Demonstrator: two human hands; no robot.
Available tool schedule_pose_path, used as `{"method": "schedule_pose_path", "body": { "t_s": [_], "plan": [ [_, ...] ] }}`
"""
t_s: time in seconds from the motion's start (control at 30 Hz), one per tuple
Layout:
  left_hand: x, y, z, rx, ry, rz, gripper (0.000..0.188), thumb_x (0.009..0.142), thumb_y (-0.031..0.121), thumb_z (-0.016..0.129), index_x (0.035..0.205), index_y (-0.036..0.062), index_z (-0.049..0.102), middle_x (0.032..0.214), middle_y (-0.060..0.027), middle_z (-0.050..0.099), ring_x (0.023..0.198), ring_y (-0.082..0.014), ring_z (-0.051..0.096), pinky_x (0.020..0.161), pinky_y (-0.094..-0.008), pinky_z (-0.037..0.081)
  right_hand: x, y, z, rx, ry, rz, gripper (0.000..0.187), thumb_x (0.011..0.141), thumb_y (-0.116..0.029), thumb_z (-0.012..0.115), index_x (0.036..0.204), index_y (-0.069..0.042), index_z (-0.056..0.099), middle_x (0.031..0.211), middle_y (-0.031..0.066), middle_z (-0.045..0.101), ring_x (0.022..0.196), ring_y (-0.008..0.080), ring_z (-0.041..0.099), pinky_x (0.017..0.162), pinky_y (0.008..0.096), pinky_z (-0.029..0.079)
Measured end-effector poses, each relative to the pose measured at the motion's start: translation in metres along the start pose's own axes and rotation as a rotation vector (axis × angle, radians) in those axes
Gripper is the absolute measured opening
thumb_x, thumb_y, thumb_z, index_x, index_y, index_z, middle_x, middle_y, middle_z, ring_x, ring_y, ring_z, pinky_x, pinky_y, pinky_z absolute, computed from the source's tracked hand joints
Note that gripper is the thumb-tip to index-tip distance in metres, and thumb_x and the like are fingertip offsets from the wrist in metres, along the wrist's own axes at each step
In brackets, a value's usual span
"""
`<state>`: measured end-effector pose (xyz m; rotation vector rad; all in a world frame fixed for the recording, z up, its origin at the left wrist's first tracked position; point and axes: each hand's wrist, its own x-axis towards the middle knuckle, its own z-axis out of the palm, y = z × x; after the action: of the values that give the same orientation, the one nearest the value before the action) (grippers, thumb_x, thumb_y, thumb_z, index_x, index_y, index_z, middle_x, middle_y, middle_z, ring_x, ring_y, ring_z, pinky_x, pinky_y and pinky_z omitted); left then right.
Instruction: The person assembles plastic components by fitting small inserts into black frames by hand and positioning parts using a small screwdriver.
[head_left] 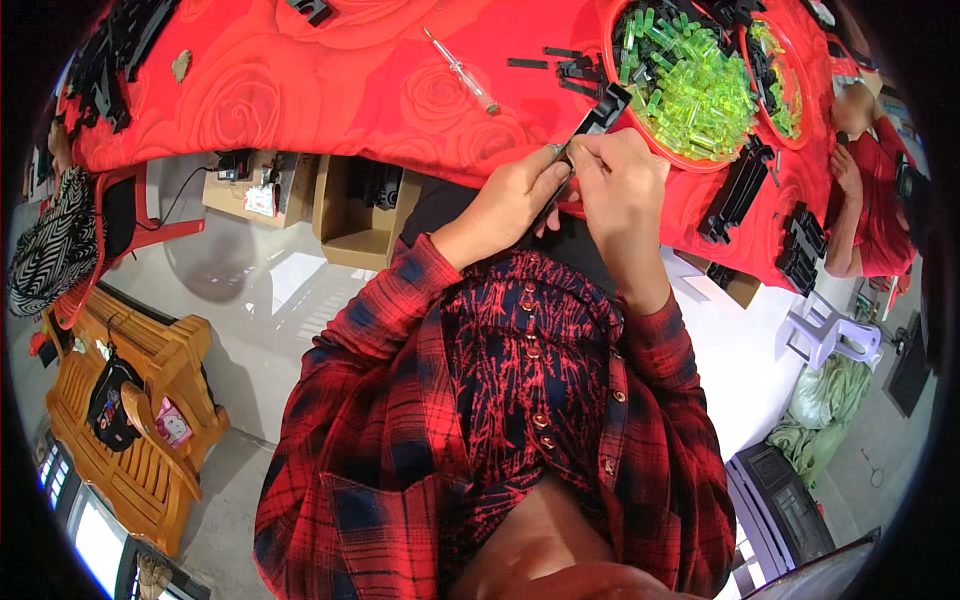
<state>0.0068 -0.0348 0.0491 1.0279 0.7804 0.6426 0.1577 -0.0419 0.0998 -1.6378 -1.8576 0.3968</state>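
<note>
Just past the front edge of the red-covered table, a long black plastic part (602, 112) slants up between my hands. My left hand (510, 197) is closed round its lower length, thumb on top. Against the part, beside the left thumb, my right hand (622, 182) has its thumb and fingers pinched together; whatever they may hold is hidden. Right beyond the hands stands a red-rimmed bowl (690, 163) heaped with clear yellow-green pieces (700, 95) and some black ones. Several thin black strips (575, 70) lie left of the bowl.
A screwdriver (462, 72) with a clear handle lies on the red cloth (330, 85). More black parts (740, 190) are at the right, others (115, 60) far left. A second bowl (793, 140) stands at the right, near another person (885, 195). Below is an open cardboard box (358, 245).
</note>
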Motion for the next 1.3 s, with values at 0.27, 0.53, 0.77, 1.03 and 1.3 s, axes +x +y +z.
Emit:
{"method": "schedule_pose_path", "body": {
  "t_s": [0.27, 0.53, 0.77, 1.03, 1.3],
  "plan": [
    [0.000, -0.002, 0.003, 0.047, 0.043, -0.039, 0.026, 0.108, 0.020, 0.041, 0.114, -0.0019, 0.052, 0.088, -0.0091, 0.067, 0.059, -0.0127, 0.063, 0.050, -0.0270, 0.050, 0.004, 0.014, -0.003, 0.102, 0.253, 0.134, 0.029, 0.093, -0.005, 0.064, 0.122, 0.000, 0.063, 0.092, 0.0088, 0.059, 0.076, 0.0198, 0.055, 0.074, 0.0316, 0.044],
    [0.000, -0.006, 0.004, 0.031, 0.031, -0.025, 0.025, 0.108, 0.019, 0.039, 0.115, -0.0008, 0.052, 0.090, -0.0076, 0.066, 0.061, -0.0120, 0.062, 0.052, -0.0262, 0.050, 0.001, 0.017, 0.004, 0.386, -0.014, 0.341, 0.047, 0.101, -0.017, 0.058, 0.138, 0.009, 0.045, 0.089, 0.0123, 0.065, 0.072, 0.0159, 0.062, 0.062, 0.0301, 0.050],
    [-0.001, -0.008, 0.005, -0.022, 0.035, -0.071, 0.027, 0.108, 0.018, 0.039, 0.121, -0.0010, 0.052, 0.091, -0.0044, 0.064, 0.071, -0.0105, 0.064, 0.063, -0.0269, 0.054, -0.006, 0.026, 0.012, 0.360, 0.011, 0.241, 0.052, 0.099, -0.018, 0.061, 0.138, 0.012, 0.043, 0.090, 0.0127, 0.063, 0.076, 0.0189, 0.061, 0.067, 0.0327, 0.050],
    [0.002, -0.014, 0.013, -0.149, 0.161, -0.069, 0.034, 0.107, 0.030, 0.047, 0.107, -0.0004, 0.061, 0.082, -0.0051, 0.064, 0.065, -0.0107, 0.060, 0.062, -0.0263, 0.050, -0.011, 0.017, 0.014, 0.252, 0.051, 0.148, 0.052, 0.095, -0.014, 0.065, 0.134, 0.013, 0.046, 0.094, 0.0125, 0.058, 0.085, 0.0246, 0.057, 0.078, 0.0386, 0.045],
    [-0.005, -0.019, 0.014, -0.278, 0.196, -0.009, 0.039, 0.105, 0.036, 0.051, 0.098, 0.0002, 0.064, 0.076, -0.0032, 0.063, 0.062, -0.0094, 0.058, 0.058, -0.0259, 0.048, -0.013, -0.002, 0.014, 0.122, 0.058, 0.101, 0.058, 0.089, -0.008, 0.068, 0.138, 0.010, 0.043, 0.096, 0.0093, 0.057, 0.091, 0.0219, 0.055, 0.090, 0.0376, 0.037]
  ]
}}
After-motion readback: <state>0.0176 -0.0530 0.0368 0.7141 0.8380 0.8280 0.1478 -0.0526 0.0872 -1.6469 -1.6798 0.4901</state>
